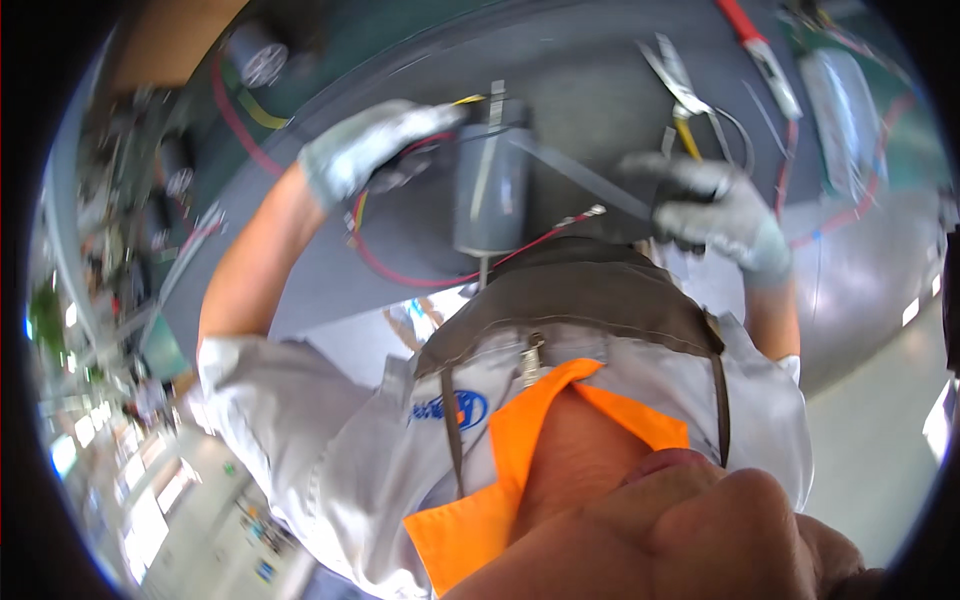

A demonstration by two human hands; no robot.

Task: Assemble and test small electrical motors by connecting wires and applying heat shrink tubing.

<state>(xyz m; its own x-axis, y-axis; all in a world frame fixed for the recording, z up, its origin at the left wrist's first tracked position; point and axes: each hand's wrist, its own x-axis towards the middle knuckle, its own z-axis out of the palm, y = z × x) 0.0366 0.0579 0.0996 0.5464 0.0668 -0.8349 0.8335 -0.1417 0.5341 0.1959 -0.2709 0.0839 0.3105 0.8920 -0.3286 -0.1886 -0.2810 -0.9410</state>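
Note:
A grey cylinder (490, 195) lies on the dark mat, a pale strip running along its length. My left hand (385, 148), in a white and dark work glove, curls beside the cylinder's far end, with a red wire passing through its fingers. A yellow wire end (468, 100) sticks out past the fingertips. From the cylinder a translucent strip (585, 180) stretches slantwise to my right hand (710, 208), gloved alike, whose bent fingers close at the strip's end. Motion blurs both hands. A red lead (420, 282) loops around the cylinder's near side, ending in a metal terminal.
Scissors (685, 95) with a yellow handle lie beyond my right hand. Farther right are a red-handled tool (765, 65) and a clear plastic-wrapped bundle (845, 120). Another grey cylinder (258, 55) with wires lies at the far left. The mat's near edge borders my apron.

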